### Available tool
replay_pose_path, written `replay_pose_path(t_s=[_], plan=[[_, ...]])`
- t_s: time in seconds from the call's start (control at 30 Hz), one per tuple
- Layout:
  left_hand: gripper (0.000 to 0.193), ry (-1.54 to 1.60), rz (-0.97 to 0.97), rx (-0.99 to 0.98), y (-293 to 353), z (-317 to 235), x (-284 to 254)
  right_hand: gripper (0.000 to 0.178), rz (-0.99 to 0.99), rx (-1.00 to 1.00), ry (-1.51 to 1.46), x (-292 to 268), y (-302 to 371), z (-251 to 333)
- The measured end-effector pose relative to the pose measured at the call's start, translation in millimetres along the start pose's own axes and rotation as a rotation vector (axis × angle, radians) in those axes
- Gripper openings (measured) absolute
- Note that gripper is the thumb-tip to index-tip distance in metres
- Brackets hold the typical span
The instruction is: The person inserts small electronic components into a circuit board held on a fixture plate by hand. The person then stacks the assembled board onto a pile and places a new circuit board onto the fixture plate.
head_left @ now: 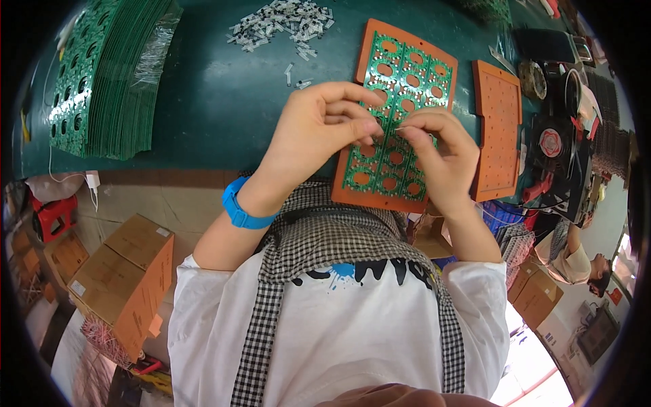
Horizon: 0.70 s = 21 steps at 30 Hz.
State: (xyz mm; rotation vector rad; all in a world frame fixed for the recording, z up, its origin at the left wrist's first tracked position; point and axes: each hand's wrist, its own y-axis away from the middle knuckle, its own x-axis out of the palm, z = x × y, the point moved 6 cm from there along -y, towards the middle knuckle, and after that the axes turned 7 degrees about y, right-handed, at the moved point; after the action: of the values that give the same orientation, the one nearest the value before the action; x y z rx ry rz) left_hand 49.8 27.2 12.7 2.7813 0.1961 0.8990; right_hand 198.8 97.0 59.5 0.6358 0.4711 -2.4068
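Note:
Over a green circuit board panel (pixel 425 74) with rows of round openings, both my hands meet close together. The panel lies in an orange tray (pixel 349 195) on the bench. My left hand (pixel 319 125), with a blue wristband (pixel 239 207), has thumb and fingers closed together, the index stretched forward; anything inside them is too small to make out. My right hand (pixel 444 152) pinches a thin, pale, wire-like piece between thumb and index finger, just above the panel. The fingertips of the two hands are a short gap apart.
A heap of small clear-and-white parts (pixel 281 24) lies at the back, a few loose ones nearer. Stacked green circuit boards (pixel 122 102) stand at left. At right are an orange plate (pixel 498 129) and a tape roll (pixel 532 80). Cardboard boxes (pixel 122 271) sit below; another person (pixel 573 261) is at far right.

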Motion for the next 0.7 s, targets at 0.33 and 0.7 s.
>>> replay_pose_path(t_s=[0.33,0.7], plan=[[0.019,-0.241,-0.184,0.216,-1.8,-12.6,-29.7,0.012,0.368,-0.168,0.379,2.3,37.7,1.3],[0.013,-0.183,-0.117,0.148,-0.8,-5.0,-19.1,0.014,0.232,-0.213,0.435,5.0,46.3,-3.6]])
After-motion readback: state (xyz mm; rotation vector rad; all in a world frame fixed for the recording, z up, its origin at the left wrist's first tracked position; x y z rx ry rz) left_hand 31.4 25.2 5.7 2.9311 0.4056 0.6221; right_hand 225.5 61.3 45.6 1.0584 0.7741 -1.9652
